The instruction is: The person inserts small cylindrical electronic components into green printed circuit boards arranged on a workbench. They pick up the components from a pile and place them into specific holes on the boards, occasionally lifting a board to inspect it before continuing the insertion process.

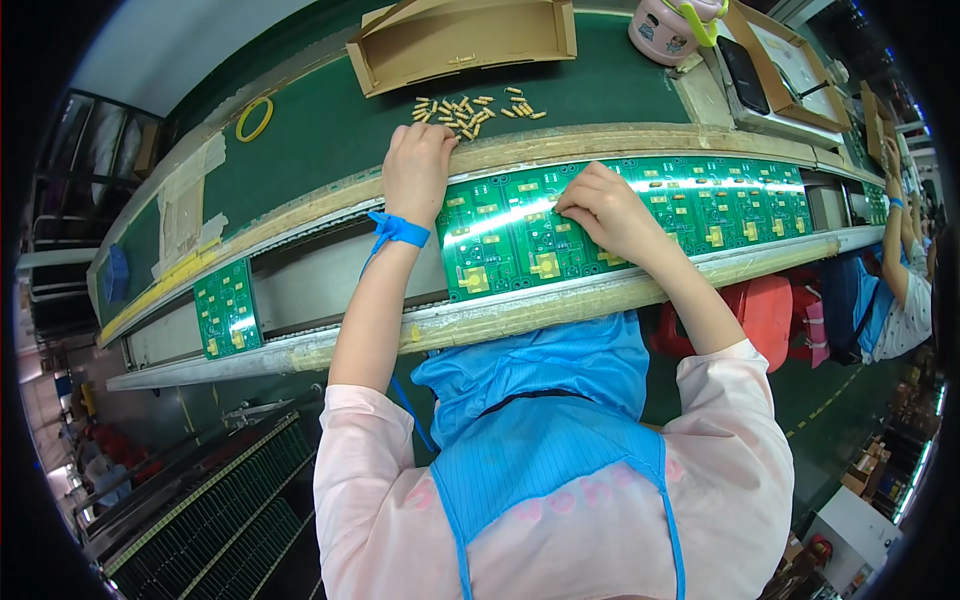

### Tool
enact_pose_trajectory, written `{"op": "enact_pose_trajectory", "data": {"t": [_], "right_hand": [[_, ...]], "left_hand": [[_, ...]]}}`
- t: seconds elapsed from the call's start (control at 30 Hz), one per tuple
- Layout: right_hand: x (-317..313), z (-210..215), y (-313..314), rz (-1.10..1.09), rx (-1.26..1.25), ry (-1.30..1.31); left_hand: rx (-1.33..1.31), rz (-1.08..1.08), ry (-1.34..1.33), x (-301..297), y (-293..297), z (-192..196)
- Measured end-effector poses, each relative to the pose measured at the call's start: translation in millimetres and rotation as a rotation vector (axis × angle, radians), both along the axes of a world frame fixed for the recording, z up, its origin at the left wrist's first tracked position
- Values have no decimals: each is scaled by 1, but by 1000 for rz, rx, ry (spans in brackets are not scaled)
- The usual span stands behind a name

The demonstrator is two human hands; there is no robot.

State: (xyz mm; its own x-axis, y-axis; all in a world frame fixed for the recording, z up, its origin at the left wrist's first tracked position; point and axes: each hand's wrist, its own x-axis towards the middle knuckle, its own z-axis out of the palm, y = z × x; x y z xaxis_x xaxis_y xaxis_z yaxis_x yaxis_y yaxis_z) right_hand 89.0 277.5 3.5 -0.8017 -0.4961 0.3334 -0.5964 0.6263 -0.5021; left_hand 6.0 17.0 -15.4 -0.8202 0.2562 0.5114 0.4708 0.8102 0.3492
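Note:
My left hand [416,168] reaches over the conveyor rail, with its fingertips at a pile of several small yellow components [470,112] on the green belt; I cannot tell if it holds one. My right hand [603,207] rests on a green circuit board panel [505,235] lying between the rails, fingers pinched down on its surface. A blue wrist strap [398,229] is tied around my left wrist. More green boards [735,200] continue to the right along the line.
A smaller green board [227,308] sits on the rails at left. An open cardboard tray [460,40] stands behind the components, a yellow ring [254,118] lies to its left and a pink container [668,28] to its right. Another person [900,270] works at far right.

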Motion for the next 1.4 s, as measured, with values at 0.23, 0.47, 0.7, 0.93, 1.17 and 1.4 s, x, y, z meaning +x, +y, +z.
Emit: {"op": "enact_pose_trajectory", "data": {"t": [0.23, 0.47, 0.7, 0.93, 1.17, 1.4], "right_hand": [[-1, 4, -3, 9, 59, -31], [-8, 22, -11, -30, 271, -187], [-79, 3, -19, -254, -105, 4], [-103, -11, -27, -256, 83, 15], [-63, 8, -23, -217, -103, -11], [-21, -1, -27, -68, -25, -283]], "left_hand": [[120, -21, -24, -6, -6, -3], [69, -60, -28, -6, -12, -4], [-32, -51, -75, -9, -15, -2], [12, 10, -40, -2, -22, 6], [130, -162, -65, 38, -30, 28], [209, -222, -258, 68, -30, 13]]}}
